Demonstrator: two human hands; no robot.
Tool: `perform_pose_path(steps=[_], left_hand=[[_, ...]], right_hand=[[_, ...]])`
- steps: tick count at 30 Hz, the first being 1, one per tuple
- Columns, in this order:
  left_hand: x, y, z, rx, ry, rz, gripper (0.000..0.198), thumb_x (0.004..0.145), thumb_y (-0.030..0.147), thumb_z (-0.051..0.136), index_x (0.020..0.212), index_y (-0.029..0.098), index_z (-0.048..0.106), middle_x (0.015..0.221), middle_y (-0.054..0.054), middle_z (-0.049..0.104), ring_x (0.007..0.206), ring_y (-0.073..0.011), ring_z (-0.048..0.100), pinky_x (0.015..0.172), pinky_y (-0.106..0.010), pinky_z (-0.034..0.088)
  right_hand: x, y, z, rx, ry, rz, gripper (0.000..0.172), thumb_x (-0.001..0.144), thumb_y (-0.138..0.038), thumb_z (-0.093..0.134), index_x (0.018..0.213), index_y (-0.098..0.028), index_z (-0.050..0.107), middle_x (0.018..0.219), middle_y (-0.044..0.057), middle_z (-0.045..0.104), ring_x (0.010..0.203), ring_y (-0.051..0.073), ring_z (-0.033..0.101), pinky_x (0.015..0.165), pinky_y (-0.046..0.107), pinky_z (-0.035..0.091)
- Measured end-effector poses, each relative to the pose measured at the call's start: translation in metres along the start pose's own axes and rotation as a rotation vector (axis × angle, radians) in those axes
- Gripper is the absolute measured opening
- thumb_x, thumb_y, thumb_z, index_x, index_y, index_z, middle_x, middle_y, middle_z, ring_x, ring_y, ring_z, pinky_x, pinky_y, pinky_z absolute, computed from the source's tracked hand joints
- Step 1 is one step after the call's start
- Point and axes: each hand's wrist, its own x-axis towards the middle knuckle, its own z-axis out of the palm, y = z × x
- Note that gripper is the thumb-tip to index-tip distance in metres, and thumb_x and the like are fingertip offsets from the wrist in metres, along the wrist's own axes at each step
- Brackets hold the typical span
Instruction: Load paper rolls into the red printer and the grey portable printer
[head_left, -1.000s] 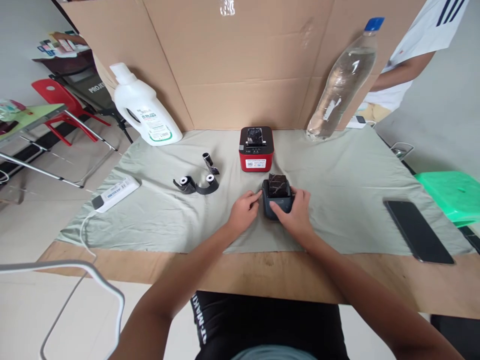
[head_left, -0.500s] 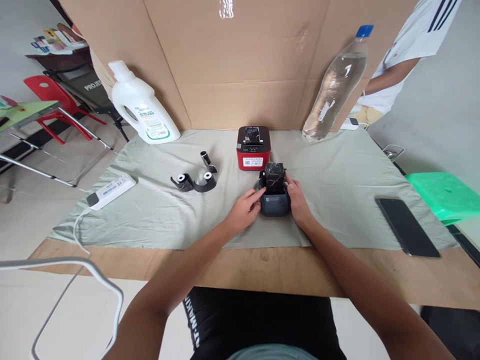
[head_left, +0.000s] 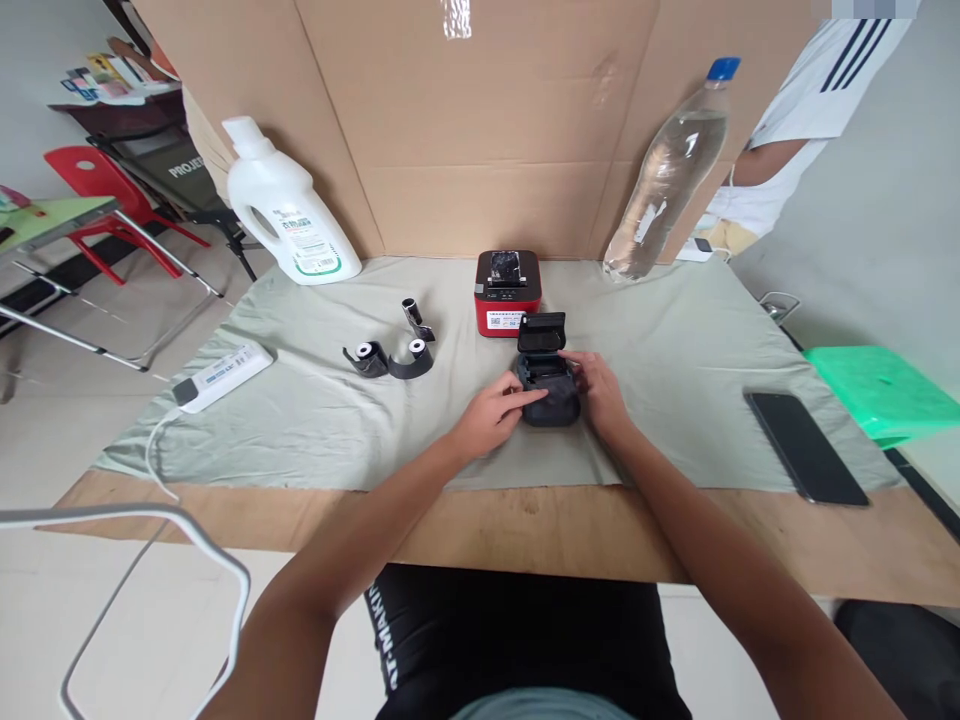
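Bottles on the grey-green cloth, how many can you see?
2. The white bottle is at the far left of the cloth, near the cardboard. The clear bottle with a blue cap is at the far right, also near it. Any behind the cardboard would be hidden.

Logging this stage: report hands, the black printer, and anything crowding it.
Left hand pointing across black portable printer; right hand at its right side. Printer lid raised. Red printer close behind.
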Motion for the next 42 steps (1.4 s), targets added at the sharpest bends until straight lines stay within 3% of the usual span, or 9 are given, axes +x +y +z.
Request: perform_pose_path(steps=[3, 6, 10, 13, 17, 25, 30, 36, 42], left_hand=[[-0.001, 0.003, -0.002, 0.006, -0.008, 0.050, 0.048, 0.101, 0.015, 0.040, 0.134, 0.031, 0.071, 0.107, -0.007, 0.054, 0.093, -0.0159, 0.058, 0.088, -0.030, 0.053], [-0.001, 0.004, -0.003, 0.003, 0.015, 0.071, 0.046, 0.103, 0.017, 0.039, 0.133, 0.031, 0.071, 0.107, -0.007, 0.053, 0.089, -0.0147, 0.056, 0.086, -0.029, 0.052], [0.000, 0.000, -0.001, -0.013, 0.073, 0.120, 0.044, 0.104, 0.018, 0.039, 0.132, 0.031, 0.072, 0.105, -0.006, 0.052, 0.086, -0.0139, 0.055, 0.083, -0.029, 0.052], [0.001, -0.006, 0.001, -0.036, 0.117, 0.156, 0.044, 0.104, 0.017, 0.040, 0.132, 0.032, 0.071, 0.104, -0.006, 0.052, 0.086, -0.0140, 0.055, 0.082, -0.030, 0.052], [0.002, -0.010, -0.001, -0.037, 0.168, 0.144, 0.044, 0.104, 0.018, 0.041, 0.131, 0.032, 0.072, 0.102, -0.006, 0.052, 0.087, -0.0147, 0.055, 0.081, -0.029, 0.051], [0.010, -0.006, -0.011, -0.197, 0.358, -0.083, 0.035, 0.105, 0.041, 0.051, 0.126, 0.024, 0.074, 0.093, -0.004, 0.057, 0.082, -0.0149, 0.056, 0.077, -0.029, 0.050], [0.010, -0.007, -0.012, -0.217, 0.369, -0.128, 0.040, 0.104, 0.049, 0.051, 0.124, 0.023, 0.075, 0.093, -0.004, 0.058, 0.080, -0.0152, 0.056, 0.078, -0.030, 0.050], [0.009, -0.004, -0.012, -0.221, 0.327, -0.081, 0.037, 0.104, 0.045, 0.053, 0.124, 0.022, 0.075, 0.095, -0.004, 0.058, 0.079, -0.0139, 0.056, 0.077, -0.029, 0.049], [0.009, -0.001, -0.014, -0.205, 0.329, -0.085, 0.038, 0.104, 0.045, 0.052, 0.123, 0.022, 0.075, 0.094, -0.004, 0.057, 0.081, -0.0145, 0.056, 0.078, -0.029, 0.049]], right_hand=[[0.018, -0.006, -0.013, -0.127, -0.060, -0.069, 0.042, 0.096, -0.047, 0.050, 0.101, -0.019, 0.081, 0.108, 0.010, 0.066, 0.091, 0.022, 0.065, 0.085, 0.037, 0.055], [0.044, -0.022, -0.022, -0.378, -0.218, -0.099, 0.025, 0.089, -0.031, 0.062, 0.096, -0.021, 0.083, 0.109, 0.009, 0.067, 0.083, 0.020, 0.064, 0.088, 0.037, 0.054], [0.066, -0.060, -0.019, -0.748, -0.520, -0.003, 0.025, 0.085, -0.023, 0.067, 0.103, -0.027, 0.084, 0.124, 0.008, 0.067, 0.100, 0.025, 0.067, 0.092, 0.035, 0.052], [0.066, -0.086, -0.008, -0.987, -0.623, 0.139, 0.036, 0.082, -0.023, 0.072, 0.117, -0.028, 0.080, 0.134, 0.010, 0.063, 0.117, 0.032, 0.063, 0.091, 0.038, 0.052], [0.057, -0.100, -0.003, -1.091, -0.625, 0.166, 0.034, 0.086, -0.023, 0.071, 0.119, -0.024, 0.076, 0.136, 0.014, 0.060, 0.121, 0.035, 0.062, 0.089, 0.041, 0.051], [0.045, -0.115, -0.027, -0.899, -0.426, -0.098, 0.022, 0.095, -0.015, 0.053, 0.099, -0.023, 0.073, 0.112, 0.008, 0.068, 0.100, 0.025, 0.064, 0.073, 0.033, 0.045], [0.046, -0.105, -0.015, -0.961, -0.509, -0.067, 0.025, 0.093, -0.017, 0.061, 0.111, -0.024, 0.077, 0.126, 0.013, 0.064, 0.119, 0.032, 0.058, 0.081, 0.036, 0.048], [0.051, -0.085, 0.000, -1.029, -0.573, -0.066, 0.028, 0.090, -0.020, 0.067, 0.116, -0.023, 0.076, 0.129, 0.015, 0.063, 0.119, 0.034, 0.061, 0.086, 0.039, 0.050], [0.043, -0.095, 0.005, -1.120, -0.608, -0.129, 0.030, 0.091, -0.011, 0.059, 0.117, -0.014, 0.072, 0.124, 0.018, 0.068, 0.115, 0.033, 0.065, 0.084, 0.038, 0.051]])
